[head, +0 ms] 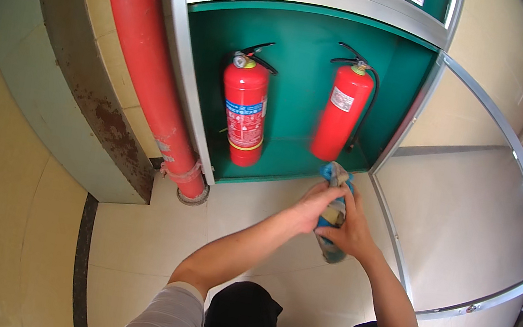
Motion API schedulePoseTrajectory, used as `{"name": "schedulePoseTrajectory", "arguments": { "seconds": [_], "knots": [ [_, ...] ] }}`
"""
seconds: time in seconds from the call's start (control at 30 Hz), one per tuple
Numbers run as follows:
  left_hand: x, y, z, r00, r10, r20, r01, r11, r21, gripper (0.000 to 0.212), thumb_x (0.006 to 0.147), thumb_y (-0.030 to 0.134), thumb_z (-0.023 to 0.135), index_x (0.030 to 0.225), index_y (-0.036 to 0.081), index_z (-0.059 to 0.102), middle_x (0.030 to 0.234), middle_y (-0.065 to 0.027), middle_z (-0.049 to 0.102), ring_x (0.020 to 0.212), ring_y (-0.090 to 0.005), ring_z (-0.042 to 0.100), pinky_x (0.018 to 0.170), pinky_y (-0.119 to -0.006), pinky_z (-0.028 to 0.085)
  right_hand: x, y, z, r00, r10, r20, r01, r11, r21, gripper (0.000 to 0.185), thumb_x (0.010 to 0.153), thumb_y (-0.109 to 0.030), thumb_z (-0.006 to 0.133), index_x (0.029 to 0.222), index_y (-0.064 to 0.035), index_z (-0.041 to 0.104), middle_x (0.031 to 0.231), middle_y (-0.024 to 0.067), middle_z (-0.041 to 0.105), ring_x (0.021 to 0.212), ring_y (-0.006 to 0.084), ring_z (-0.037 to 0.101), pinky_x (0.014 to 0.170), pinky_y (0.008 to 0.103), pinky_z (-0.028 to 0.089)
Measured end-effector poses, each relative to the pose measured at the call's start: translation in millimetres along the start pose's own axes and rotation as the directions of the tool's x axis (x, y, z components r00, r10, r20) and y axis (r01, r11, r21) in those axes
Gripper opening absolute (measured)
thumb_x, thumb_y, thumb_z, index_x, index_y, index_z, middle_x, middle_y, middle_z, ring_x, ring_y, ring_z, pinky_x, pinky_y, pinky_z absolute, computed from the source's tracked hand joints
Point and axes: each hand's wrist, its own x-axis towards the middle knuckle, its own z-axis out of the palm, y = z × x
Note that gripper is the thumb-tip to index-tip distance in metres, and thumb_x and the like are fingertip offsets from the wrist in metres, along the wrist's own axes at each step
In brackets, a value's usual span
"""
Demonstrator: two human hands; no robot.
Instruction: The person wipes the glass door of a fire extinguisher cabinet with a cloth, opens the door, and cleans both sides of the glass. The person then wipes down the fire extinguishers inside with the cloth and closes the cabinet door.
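Both my hands grip a bunched, stained cloth (333,216) in blue, grey and yellowish tones, held above the floor in front of the cabinet. My left hand (314,207) has it from the left side, and my right hand (353,228) from the right. Just beyond the cloth stands a red fire extinguisher (345,110) with a black handle, a hose and a white printed label. Further left, a second fire extinguisher (244,110) bears a blue band, printed writing and a pressure gauge. Both are inside the green cabinet (299,83), and neither hand touches them.
The cabinet's metal-framed glass door (474,236) hangs open on the right, low over the tiled floor (143,242). A thick red pipe (148,55) runs down to the floor at the left. Beside it is a rusted door frame (93,103).
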Motion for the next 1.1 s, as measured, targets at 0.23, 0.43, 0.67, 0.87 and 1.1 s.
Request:
{"name": "schedulePoseTrajectory", "arguments": {
  "seconds": [0.23, 0.43, 0.67, 0.87, 1.1],
  "knots": [
    [-51.2, 104.9, -101.5, 0.971, 0.191, -0.143, -0.095, 0.861, 0.500, 0.060, 0.097, 0.032, 0.060, 0.146, 0.003, 0.042, 0.135, -0.0097, 0.057, 0.130, -0.0208, 0.047, 0.099, -0.036, 0.045, 132.8, -4.8, 86.1, 0.977, 0.180, -0.118, -0.103, 0.872, 0.479, 0.054, 0.074, -0.005, 0.072, 0.125, -0.0031, 0.056, 0.110, 0.0105, 0.065, 0.100, 0.0215, 0.062, 0.085, 0.0336, 0.051],
    [-72.3, 194.4, -140.3, 0.886, 0.411, -0.215, -0.167, 0.715, 0.679, 0.046, 0.097, 0.013, 0.055, 0.138, -0.002, 0.044, 0.121, -0.0103, 0.062, 0.109, -0.0184, 0.061, 0.088, -0.032, 0.052, 268.1, -28.2, 110.3, 0.911, 0.321, -0.259, -0.052, 0.712, 0.700, 0.048, 0.077, -0.003, 0.067, 0.124, -0.0005, 0.060, 0.116, 0.0114, 0.065, 0.102, 0.0223, 0.064, 0.086, 0.0337, 0.051],
    [-25.6, 238.6, -140.4, 0.660, 0.727, -0.190, -0.313, 0.496, 0.810, 0.036, 0.099, 0.007, 0.048, 0.133, -0.005, 0.046, 0.113, -0.0144, 0.064, 0.094, -0.0194, 0.064, 0.080, -0.031, 0.054, 255.0, -22.8, 148.4, 0.933, -0.114, -0.342, 0.172, 0.974, 0.146, 0.056, 0.073, 0.001, 0.065, 0.128, -0.0013, 0.058, 0.113, 0.0106, 0.063, 0.101, 0.0182, 0.061, 0.088, 0.0286, 0.050],
    [20.8, 284.2, -100.8, 0.433, 0.899, 0.069, -0.193, 0.018, 0.981, 0.038, 0.094, 0.018, 0.055, 0.123, -0.006, 0.057, 0.119, -0.0239, 0.064, 0.107, -0.0356, 0.064, 0.091, -0.039, 0.050, 243.5, 5.7, 125.7, 0.941, 0.100, -0.324, 0.064, 0.886, 0.459, 0.055, 0.071, 0.001, 0.064, 0.126, -0.0025, 0.060, 0.126, 0.0157, 0.059, 0.108, 0.0283, 0.061, 0.092, 0.0320, 0.049],
    [71.1, 309.1, -74.9, 0.679, 0.733, -0.042, 0.253, -0.180, 0.950, 0.058, 0.093, 0.052, 0.042, 0.115, 0.004, 0.067, 0.118, -0.0254, 0.065, 0.116, -0.0421, 0.058, 0.104, -0.046, 0.041, 253.1, -1.2, 120.1, 0.926, -0.030, -0.375, 0.171, 0.922, 0.347, 0.053, 0.072, -0.003, 0.065, 0.125, -0.0065, 0.062, 0.140, 0.0193, 0.052, 0.119, 0.0391, 0.055, 0.102, 0.0403, 0.045]
  ]
}}
